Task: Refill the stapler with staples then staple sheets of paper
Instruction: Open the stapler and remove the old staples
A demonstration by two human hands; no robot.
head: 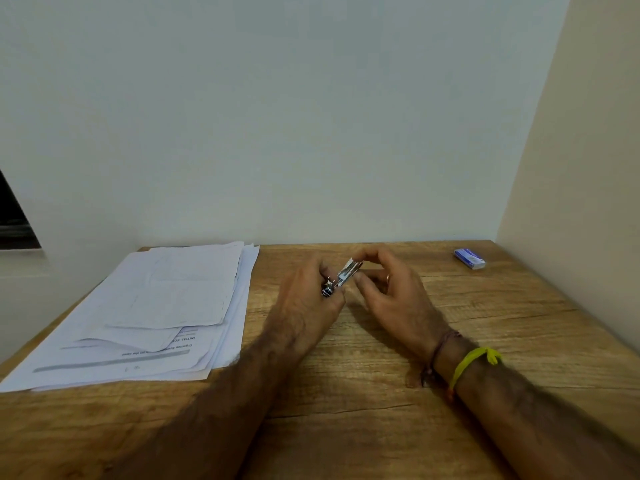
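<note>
A small silver stapler point(341, 278) is held just above the middle of the wooden table point(346, 393), tilted with its front end up and to the right. My left hand point(304, 303) grips its lower end, fingers curled round it. My right hand point(388, 289) pinches the stapler's upper end between thumb and fingertips. A loose pile of white printed sheets of paper point(156, 313) lies on the left half of the table. A small blue and white staple box point(470, 258) sits at the far right, near the wall. No staples can be made out.
Walls close the table in at the back and on the right. Bare wood lies in front of my arms and between my hands and the staple box. A dark opening point(15, 220) shows at the left edge.
</note>
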